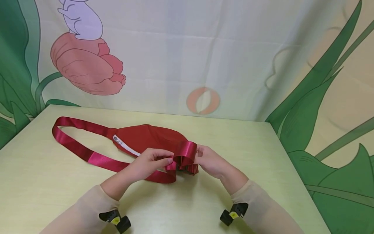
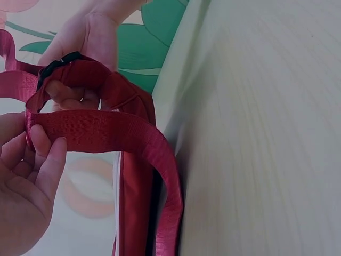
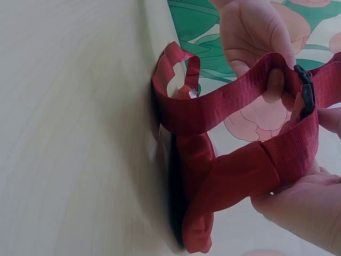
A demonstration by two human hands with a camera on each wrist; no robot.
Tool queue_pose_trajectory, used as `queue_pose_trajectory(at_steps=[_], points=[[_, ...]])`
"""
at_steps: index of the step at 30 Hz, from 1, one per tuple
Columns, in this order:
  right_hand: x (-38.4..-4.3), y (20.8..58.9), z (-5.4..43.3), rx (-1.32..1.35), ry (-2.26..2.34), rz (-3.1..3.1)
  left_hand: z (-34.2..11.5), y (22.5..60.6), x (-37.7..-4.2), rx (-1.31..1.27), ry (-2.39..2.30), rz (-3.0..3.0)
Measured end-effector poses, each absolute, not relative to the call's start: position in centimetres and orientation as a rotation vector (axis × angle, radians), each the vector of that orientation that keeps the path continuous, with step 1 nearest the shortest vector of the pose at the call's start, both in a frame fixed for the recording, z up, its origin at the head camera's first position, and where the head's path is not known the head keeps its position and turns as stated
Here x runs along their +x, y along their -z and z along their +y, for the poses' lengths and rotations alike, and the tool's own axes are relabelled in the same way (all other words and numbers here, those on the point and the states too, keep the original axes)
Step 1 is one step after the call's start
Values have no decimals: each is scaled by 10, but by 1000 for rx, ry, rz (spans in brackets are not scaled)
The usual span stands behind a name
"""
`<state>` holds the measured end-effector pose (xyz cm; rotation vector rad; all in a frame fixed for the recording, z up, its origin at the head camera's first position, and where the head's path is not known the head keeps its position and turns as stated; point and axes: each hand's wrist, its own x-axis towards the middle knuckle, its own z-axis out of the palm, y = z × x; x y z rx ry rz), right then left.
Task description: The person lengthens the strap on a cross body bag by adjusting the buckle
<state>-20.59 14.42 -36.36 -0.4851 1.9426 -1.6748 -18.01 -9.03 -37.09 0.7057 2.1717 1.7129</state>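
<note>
A red waist bag [image 1: 152, 136] with a white zipper [image 1: 125, 146] lies on the table, its dark red strap [image 1: 73, 144] looping out to the left. My left hand [image 1: 143, 164] pinches the strap between thumb and fingers near the bag's right end. Opposite it, my right hand [image 1: 213, 162] holds the strap at the bag's end, its fingertips partly hidden behind a raised strap loop [image 1: 187, 151]. Between the hands, the right wrist view shows a black plastic buckle [image 3: 307, 96] with the strap running through it. The left wrist view shows the same buckle [image 2: 56, 64] edge-on.
The pale wooden table [image 1: 248, 139] extends around the bag. Behind it hangs a printed cloth [image 1: 163, 65] with plants and a flower. Black wrist devices [image 1: 115, 221] sit on both sleeves.
</note>
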Motion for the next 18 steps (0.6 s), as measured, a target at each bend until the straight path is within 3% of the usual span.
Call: queue_pose_trajectory(at_steps=[18], points=[[-206, 369, 144, -524, 1662, 2005, -102, 368, -182, 729, -1478, 2395]])
